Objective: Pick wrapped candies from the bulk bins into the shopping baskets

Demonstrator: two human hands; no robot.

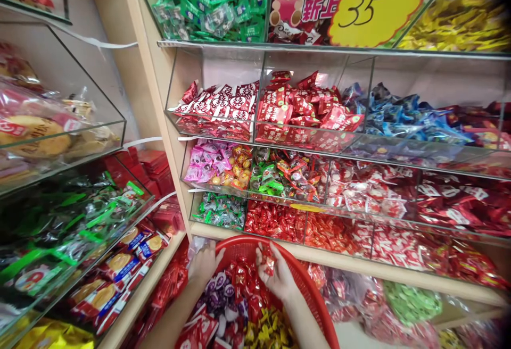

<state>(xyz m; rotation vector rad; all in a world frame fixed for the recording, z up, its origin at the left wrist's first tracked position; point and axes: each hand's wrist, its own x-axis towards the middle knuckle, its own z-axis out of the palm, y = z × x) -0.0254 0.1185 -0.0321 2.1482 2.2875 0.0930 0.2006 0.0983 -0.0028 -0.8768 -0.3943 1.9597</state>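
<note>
A red plastic basket [309, 280] stands low in front of me, heaped with wrapped candies. My right hand [281, 280] is over it, palm up, its fingers closed around a small red-wrapped candy [268, 261]. At the basket's far left rim, my left hand [203, 264] is closed on a crumpled clear plastic bag [196, 244], with the thumb sticking out to the right. Below my hands lie purple candies [219, 290], yellow-wrapped candies [271, 330], red candies [241, 280] and red-and-white packets [197, 330].
Ahead rise shelves with glass-fronted bins of candy, the lowest holding red-wrapped candies [275, 221] and green ones [221, 210]. A yellow price sign [379, 11] reads 35. Left are bins of packaged snacks [120, 269]. Bagged goods [411, 301] lie beneath the right shelf.
</note>
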